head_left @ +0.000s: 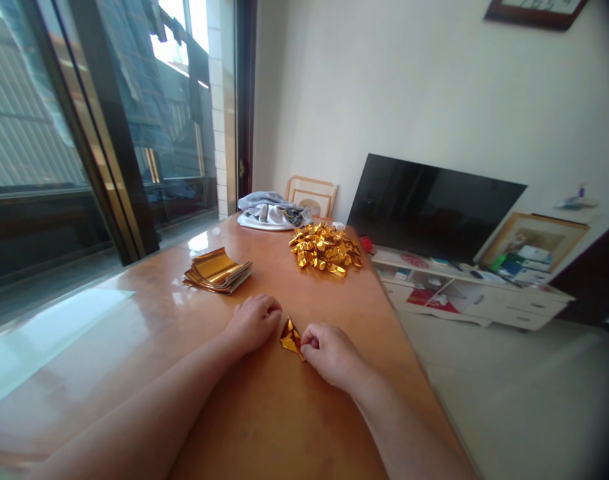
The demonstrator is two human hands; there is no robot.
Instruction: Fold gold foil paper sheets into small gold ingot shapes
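Note:
A small piece of folded gold foil paper (290, 335) lies on the table between my two hands. My right hand (330, 353) is closed in a pinch on its right-hand corner. To the left of the foil, my left hand (257, 321) rests on the tabletop with its fingers curled in. Its fingertips are turned down and hidden, so whether they hold anything does not show. Beyond my left hand sits a stack of gold foil sheets (217, 270), bent upward at the edges. Farther back on the right is a heap of folded gold foil pieces (325, 249).
The glossy wooden table (264, 413) runs away from me, its right edge beside the tiled floor. Grey and white cloth (269, 212) lies at its far end. A television (432, 207) stands on a white cabinet (484, 300). Glass sliding doors (169, 133) are on the left.

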